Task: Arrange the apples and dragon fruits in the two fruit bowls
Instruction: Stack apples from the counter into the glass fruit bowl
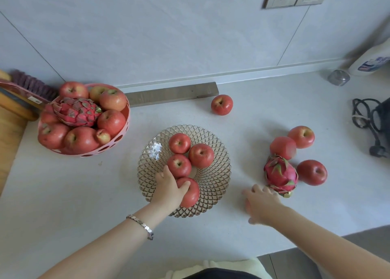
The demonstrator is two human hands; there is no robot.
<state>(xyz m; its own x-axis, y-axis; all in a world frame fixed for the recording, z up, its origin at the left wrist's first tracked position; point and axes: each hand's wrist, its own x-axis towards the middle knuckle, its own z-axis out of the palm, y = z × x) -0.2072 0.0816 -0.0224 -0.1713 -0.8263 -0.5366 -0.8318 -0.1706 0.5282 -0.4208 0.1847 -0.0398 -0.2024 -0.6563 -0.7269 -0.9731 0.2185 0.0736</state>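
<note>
A clear patterned glass bowl (pixel 215 152) sits mid-counter with three red apples (pixel 191 154) inside. My left hand (pixel 168 189) grips a fourth apple (pixel 191 194) at the bowl's near side. A pink perforated bowl (pixel 124 126) at the left holds several apples and a dragon fruit (pixel 77 111). On the counter to the right lie a second dragon fruit (pixel 280 174) and three apples (pixel 300 136), with a lone apple (pixel 222 104) farther back. My right hand (pixel 260 202) hovers open, fingers spread, just left of the loose dragon fruit.
A grey wooden strip (pixel 173 95) lies along the wall behind the bowls. A cutting board and brush (pixel 23 93) stand at the far left. A black cable (pixel 367 118), a small jar (pixel 338 78) and a white bottle (pixel 371 63) occupy the right.
</note>
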